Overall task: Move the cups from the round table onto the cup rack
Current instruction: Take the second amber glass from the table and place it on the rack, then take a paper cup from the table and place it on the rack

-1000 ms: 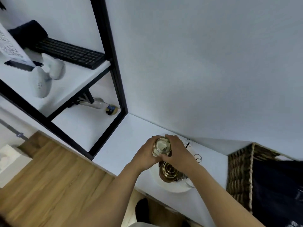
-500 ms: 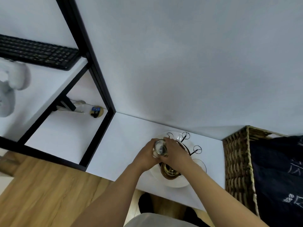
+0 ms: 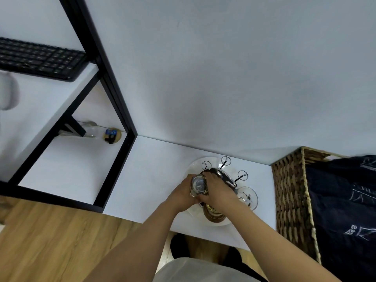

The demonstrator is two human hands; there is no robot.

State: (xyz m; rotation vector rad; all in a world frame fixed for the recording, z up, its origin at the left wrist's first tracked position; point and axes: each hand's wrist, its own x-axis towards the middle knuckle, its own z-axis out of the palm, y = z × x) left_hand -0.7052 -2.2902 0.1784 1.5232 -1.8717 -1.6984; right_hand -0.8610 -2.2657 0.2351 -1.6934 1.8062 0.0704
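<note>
White shelf [image 3: 154,169]: both hands, left [image 3: 181,193], right [image 3: 218,192], grip glass cup [image 3: 199,185] over cup rack [image 3: 224,176]; rack centre hidden.

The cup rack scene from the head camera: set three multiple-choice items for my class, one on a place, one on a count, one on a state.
1. Where does the woven basket stand?
A. right of the cup rack
B. on the black-framed shelf
C. left of the rack

2. How many of the rack's ring-tipped arms stand bare?
A. one
B. three
C. six

3. What is happening with the glass cup?
A. it lies on the floor
B. the left hand and right hand both hold it
C. it stands untouched

Answers: 1 A, the basket sits at the right edge; 2 B, three wire rings show; 3 B, fingers of both hands wrap it.
</note>
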